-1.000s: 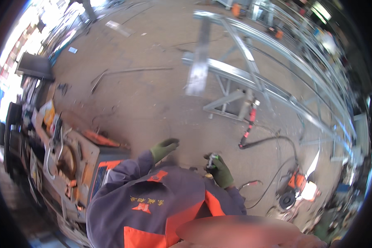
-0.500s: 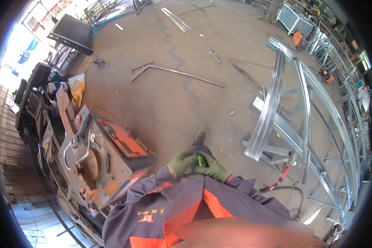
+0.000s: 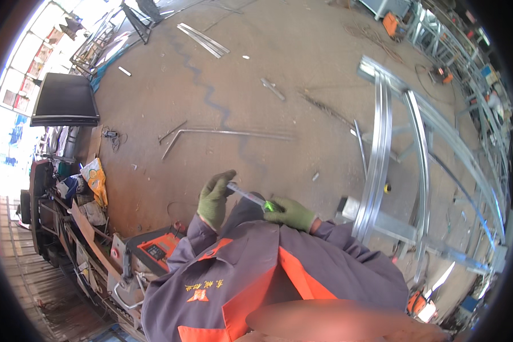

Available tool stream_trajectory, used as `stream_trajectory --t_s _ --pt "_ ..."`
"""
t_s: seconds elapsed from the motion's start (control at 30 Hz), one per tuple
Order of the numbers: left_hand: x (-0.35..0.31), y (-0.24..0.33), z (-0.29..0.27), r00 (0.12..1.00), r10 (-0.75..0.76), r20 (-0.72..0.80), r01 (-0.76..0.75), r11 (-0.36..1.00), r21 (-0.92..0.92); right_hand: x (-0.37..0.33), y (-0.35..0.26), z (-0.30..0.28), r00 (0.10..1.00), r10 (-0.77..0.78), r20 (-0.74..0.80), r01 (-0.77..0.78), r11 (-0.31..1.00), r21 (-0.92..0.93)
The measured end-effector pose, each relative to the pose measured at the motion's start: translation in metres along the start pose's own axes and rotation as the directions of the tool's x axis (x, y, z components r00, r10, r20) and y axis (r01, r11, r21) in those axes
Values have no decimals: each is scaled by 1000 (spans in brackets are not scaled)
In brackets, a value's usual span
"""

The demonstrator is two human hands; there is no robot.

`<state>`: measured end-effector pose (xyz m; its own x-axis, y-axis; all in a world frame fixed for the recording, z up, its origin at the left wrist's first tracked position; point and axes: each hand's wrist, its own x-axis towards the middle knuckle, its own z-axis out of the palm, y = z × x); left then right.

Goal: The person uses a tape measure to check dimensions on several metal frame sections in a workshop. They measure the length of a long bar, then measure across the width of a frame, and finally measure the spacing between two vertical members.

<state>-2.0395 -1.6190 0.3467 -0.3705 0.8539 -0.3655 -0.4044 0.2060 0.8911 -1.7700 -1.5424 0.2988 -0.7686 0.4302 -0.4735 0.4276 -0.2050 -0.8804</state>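
Slippage looks the likeliest trouble to me: the slim, pale rod-like tool with a bright green end is pinched only at its two tips between thick green work gloves, so a twist could send it down onto the dusty concrete floor among the metal offcuts. The left hand is curled around the tool's upper tip at ten o'clock, while the right hand is clenched on the green end at four o'clock. It hangs tilted in front of the person's chest, above the grey and orange jacket, thin, straight and partly translucent.
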Motion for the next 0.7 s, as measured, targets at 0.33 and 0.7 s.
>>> stream_trajectory --t_s 0.33,0.7 --pt "335 103 117 957 -89 275 105 994 -42 208 -96 -221 983 94 -156 -30 928 371" --pt "646 162 290 746 -54 664 -177 945 276 381 -125 -491 825 -79 -560 212 961 176"
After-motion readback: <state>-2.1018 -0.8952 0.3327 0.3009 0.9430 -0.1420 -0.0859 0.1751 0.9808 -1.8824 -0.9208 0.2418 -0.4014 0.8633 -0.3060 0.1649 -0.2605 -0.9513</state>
